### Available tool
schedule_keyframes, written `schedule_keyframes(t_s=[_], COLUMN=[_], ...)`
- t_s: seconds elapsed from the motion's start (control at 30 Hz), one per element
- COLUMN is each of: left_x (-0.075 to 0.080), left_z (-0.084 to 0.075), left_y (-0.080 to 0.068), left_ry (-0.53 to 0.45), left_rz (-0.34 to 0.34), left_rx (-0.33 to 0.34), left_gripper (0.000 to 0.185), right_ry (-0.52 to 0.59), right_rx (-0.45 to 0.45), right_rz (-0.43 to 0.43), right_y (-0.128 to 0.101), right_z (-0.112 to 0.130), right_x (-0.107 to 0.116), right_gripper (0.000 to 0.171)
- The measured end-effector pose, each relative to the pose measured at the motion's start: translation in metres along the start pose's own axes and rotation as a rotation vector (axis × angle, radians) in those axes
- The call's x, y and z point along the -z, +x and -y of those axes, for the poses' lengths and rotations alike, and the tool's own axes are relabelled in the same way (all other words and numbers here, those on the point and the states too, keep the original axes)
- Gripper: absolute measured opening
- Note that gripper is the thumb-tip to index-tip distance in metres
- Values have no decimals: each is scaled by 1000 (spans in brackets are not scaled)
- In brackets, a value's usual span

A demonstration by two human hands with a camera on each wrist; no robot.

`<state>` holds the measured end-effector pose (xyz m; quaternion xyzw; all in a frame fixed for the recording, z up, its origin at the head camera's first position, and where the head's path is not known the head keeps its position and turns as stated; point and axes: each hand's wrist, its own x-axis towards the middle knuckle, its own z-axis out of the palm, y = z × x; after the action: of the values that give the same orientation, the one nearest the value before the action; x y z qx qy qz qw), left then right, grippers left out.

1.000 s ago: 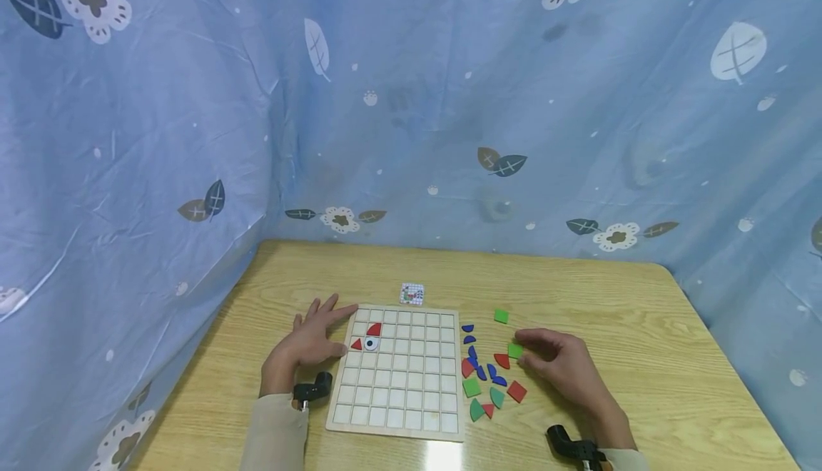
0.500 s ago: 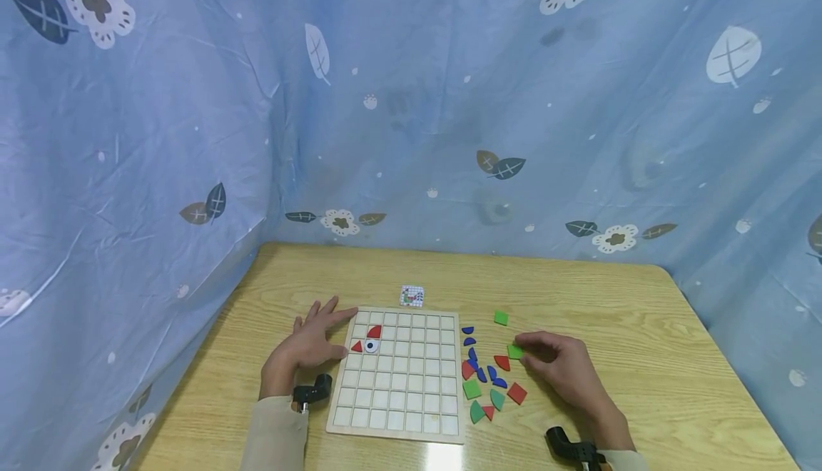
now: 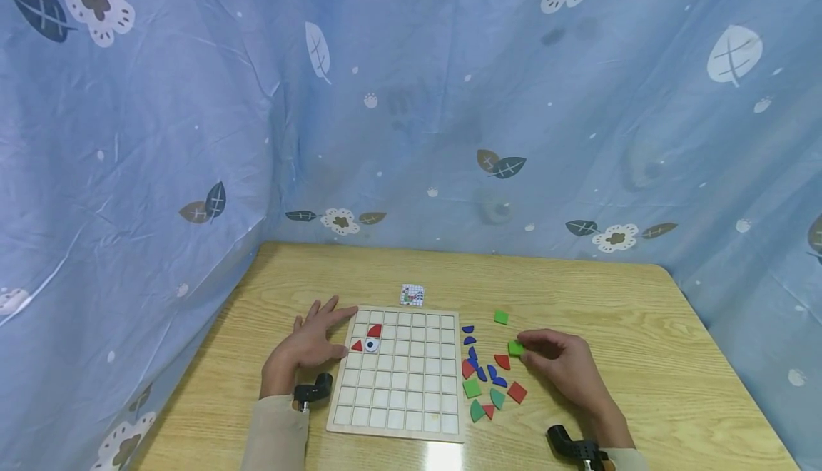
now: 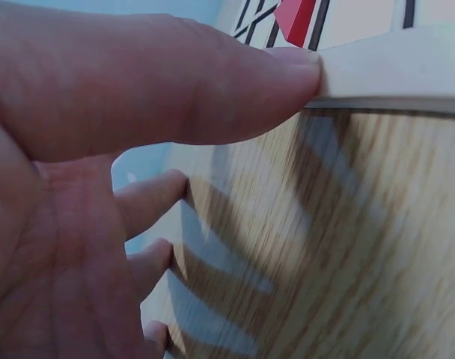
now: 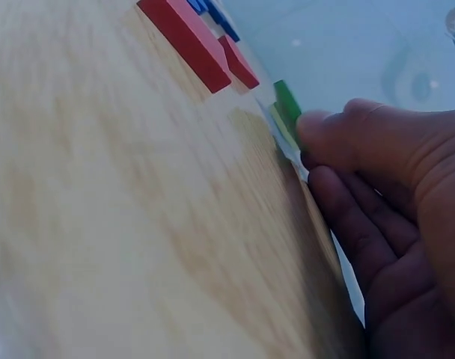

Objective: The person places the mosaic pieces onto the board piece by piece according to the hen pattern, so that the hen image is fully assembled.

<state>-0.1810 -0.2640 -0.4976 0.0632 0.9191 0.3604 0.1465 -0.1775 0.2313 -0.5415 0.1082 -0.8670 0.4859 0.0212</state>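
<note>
A wooden grid board lies on the table; a red quarter-round piece, a red triangle and a round eye piece sit in its upper left cells. My left hand lies flat on the table with straight fingers, its thumb pressing the board's left edge. My right hand pinches a green square tile between thumb and fingers, just off the tabletop; the right wrist view shows the green square tile at the fingertips.
Loose blue, red and green pieces lie right of the board, with another green square farther back. A small pattern card lies behind the board. Blue flowered cloth walls the table's back and left sides.
My right hand has tightened its pinch on the green square tile and tipped it up slightly from the table. The left hand and the board have stayed still.
</note>
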Motion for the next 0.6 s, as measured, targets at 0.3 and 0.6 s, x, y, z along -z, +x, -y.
schedule_keyframes(t_s=[0.3, 0.6], left_x=[-1, -3], left_z=[0, -2], left_y=[1, 1], left_ry=[8, 36], left_rz=[-8, -22], left_rx=[-1, -5], left_gripper=[80, 78], right_ry=[52, 87], right_rx=[43, 112], right_rz=[-6, 28], right_y=[2, 8], right_z=[16, 45], right_x=[0, -19], right_gripper=[30, 26])
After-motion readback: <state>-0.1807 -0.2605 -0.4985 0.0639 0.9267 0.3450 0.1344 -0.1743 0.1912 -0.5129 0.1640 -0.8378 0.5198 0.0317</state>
